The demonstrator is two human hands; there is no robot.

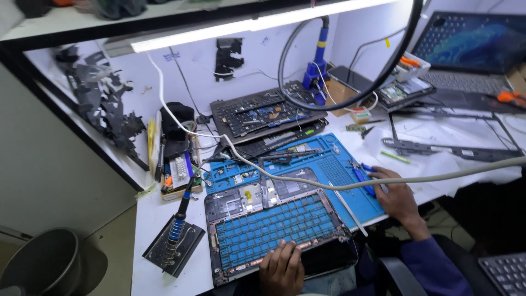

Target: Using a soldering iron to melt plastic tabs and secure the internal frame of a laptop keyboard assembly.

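Note:
An opened laptop base (274, 222), with a blue keyboard backing and bare boards, lies on a blue repair mat (334, 164) at the desk's front edge. My left hand (282, 268) rests on its near edge, fingers bent, holding nothing that I can see. My right hand (397, 197) lies on the mat's right edge, fingers touching blue-handled tweezers (362, 178). Whether it grips them I cannot tell. A thin metal tool (346, 207) lies just left of that hand.
A soldering iron in its stand (175, 241) sits front left. A second laptop base (263, 112) and a bezel frame (449, 148) lie behind, with an open laptop (471, 49) at back right. A grey cable (383, 181) crosses the mat. A magnifier lamp ring (350, 55) hangs overhead.

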